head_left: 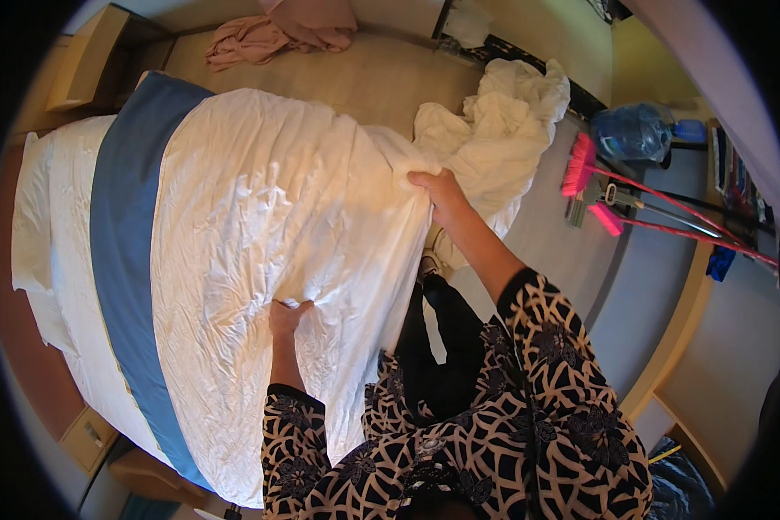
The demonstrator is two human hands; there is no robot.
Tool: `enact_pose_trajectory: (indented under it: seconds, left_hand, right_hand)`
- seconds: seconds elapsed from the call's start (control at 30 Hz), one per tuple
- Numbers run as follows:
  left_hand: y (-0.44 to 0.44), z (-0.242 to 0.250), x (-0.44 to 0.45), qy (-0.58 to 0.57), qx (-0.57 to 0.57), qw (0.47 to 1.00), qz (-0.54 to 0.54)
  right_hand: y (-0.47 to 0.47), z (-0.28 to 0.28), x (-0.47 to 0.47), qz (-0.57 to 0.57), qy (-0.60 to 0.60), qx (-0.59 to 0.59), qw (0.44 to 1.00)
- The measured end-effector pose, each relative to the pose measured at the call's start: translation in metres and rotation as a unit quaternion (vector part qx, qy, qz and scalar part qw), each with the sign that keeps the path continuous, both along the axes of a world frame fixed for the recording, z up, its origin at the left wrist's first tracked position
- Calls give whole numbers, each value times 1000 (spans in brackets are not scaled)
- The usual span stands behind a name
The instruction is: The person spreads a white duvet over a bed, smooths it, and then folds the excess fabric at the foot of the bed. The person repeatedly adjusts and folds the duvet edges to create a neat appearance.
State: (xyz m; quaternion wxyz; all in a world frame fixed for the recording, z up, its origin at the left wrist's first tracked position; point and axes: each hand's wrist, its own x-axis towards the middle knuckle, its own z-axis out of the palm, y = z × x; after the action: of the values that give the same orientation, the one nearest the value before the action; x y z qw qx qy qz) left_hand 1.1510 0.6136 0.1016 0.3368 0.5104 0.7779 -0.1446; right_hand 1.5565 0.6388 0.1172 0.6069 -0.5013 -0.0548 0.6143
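Observation:
A wrinkled white cloth cover [234, 214] lies spread over a bed, beside a blue band of fabric [123, 227] that crosses it. My left hand [289, 317] pinches a fold in the middle of the white cover. My right hand [439, 188] grips the cover's edge on the right side of the bed and holds it raised, so the cloth is stretched towards my body. Left of the blue band lie white bedding and a white pillow [32, 214] at the head of the bed.
Crumpled white bedding [507, 123] lies on the floor beyond my right hand. Pinkish cloth [253, 39] lies at the far side. To the right are a pink broom [578, 162], a large blue plastic water bottle [634, 132] and a wooden-edged shelf [673, 325]. A bedside cabinet [84, 439] stands lower left.

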Motion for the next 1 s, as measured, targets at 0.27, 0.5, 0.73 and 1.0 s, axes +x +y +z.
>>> enact_pose_trajectory:
  seconds: [0.27,0.5,0.73,1.0]
  left_hand:
    - [1,4,4,-4,11,1000,-20]
    - [2,2,0,-33,37,998,-34]
    - [-2,-1,-5,-8,33,999,-29]
    - [-8,8,-5,-59,23,997,53]
  right_hand:
    - [-73,-33,14,-139,-99,-175,970]
    - [-66,-85,11,9,-257,-277,926]
    - [-109,-68,97,181,-514,-375,750]
    - [-29,-147,167,506,-710,-247,422]
